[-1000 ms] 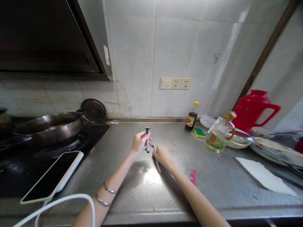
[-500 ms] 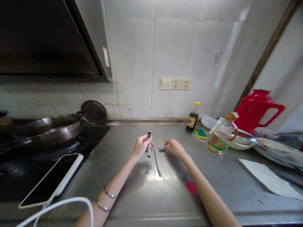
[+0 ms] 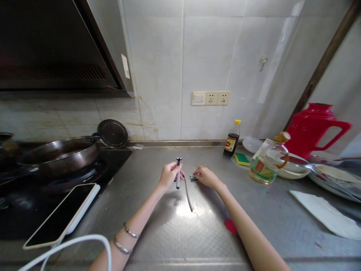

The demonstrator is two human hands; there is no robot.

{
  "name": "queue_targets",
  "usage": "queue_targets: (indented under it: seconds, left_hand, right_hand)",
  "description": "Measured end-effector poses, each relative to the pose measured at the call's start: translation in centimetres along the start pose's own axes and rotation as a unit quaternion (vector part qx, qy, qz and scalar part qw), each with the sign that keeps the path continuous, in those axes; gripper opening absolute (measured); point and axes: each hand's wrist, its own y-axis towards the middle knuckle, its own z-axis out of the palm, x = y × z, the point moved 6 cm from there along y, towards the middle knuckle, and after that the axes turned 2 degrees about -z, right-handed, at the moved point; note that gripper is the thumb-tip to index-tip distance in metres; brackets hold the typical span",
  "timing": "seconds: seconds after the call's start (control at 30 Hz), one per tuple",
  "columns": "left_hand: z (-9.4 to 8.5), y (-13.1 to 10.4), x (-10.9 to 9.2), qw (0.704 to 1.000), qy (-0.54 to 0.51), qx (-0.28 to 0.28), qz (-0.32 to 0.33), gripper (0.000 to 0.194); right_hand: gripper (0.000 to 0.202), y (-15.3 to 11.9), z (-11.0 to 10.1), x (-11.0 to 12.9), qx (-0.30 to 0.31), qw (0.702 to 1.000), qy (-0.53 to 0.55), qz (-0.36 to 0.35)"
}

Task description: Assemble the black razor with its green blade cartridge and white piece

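My left hand (image 3: 168, 175) is closed on a slim grey handle (image 3: 178, 180) with a black lower end and a small dark head at its top, held upright above the counter. A thin dark cord (image 3: 188, 194) runs from beside that hand down the metal surface. My right hand (image 3: 206, 176) has its fingertips bent down at a small green and silver piece (image 3: 193, 177) lying on the counter. Its fingers touch or grip the right end of this piece; the exact contact is too small to make out.
A phone (image 3: 60, 214) with a white cable (image 3: 81, 239) lies at the left, by the stove and a pan (image 3: 64, 154). Toward the right are a sauce bottle (image 3: 230, 143), a sponge (image 3: 241, 159), an oil bottle (image 3: 263, 171), a red jug (image 3: 310, 131) and a white cloth (image 3: 324, 214).
My right hand has moved slightly left, onto the small green piece, covering more of it. The whole view has shifted a little. My left hand still holds the handle.
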Motion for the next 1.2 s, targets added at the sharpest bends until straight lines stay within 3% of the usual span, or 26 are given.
queue_targets:
  seconds: [0.3, 0.73, 1.0, 1.2]
  left_hand:
    - [0.1, 0.1, 0.4, 1.000, 0.005, 0.003, -0.003, 0.026]
    - [0.2, 0.3, 0.5, 1.000, 0.001, 0.001, 0.023, 0.026]
    - [0.7, 0.3, 0.4, 0.997, -0.013, 0.002, 0.079, 0.027]
    - [0.6, 0.4, 0.6, 0.996, 0.008, -0.016, 0.087, 0.029]
  right_hand:
    - [0.023, 0.0, 0.5, -0.2, -0.006, 1.000, 0.007, -0.018]
    - [0.014, -0.2, 0.1, -1.0, -0.096, 0.988, 0.119, -0.032]
    - [0.025, -0.9, -2.0, -0.2, -0.105, 0.936, 0.334, 0.037]
    - [0.028, -1.6, -3.5, 1.8, -0.098, 0.895, 0.435, 0.011]
